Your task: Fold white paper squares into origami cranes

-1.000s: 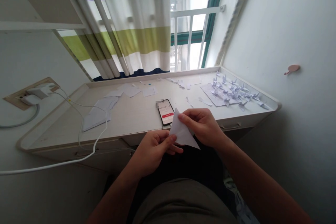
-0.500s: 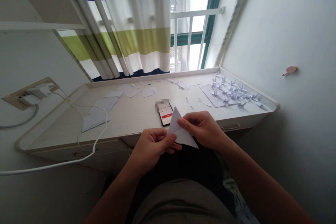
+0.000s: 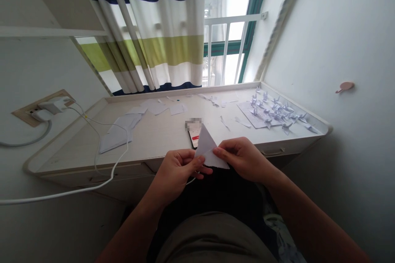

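A white sheet of paper folded into a triangle [image 3: 207,146] is held up in front of the desk's near edge, one corner pointing up. My left hand [image 3: 182,168] pinches its lower left part, thumb on top and fingers beneath. On the paper's right edge, my right hand [image 3: 239,154] grips with thumb and fingers closed. Behind the paper lies a phone [image 3: 194,135] with a lit screen, partly covered by the triangle. Folded paper cranes [image 3: 274,109] crowd the right end of the desk, several of them over a flat sheet [image 3: 248,116].
The white desk [image 3: 160,131] has a raised rim. Paper sheets [image 3: 115,135] lie at its left, with scraps [image 3: 225,123] near the middle. A white cable [image 3: 119,160] hangs from the wall socket [image 3: 43,107] across the left front edge. A curtain [image 3: 148,37] covers part of the window.
My right hand has slid slightly down along the paper's right edge, from higher on its face. The left hand keeps its pinch. The whole view has shifted a little.
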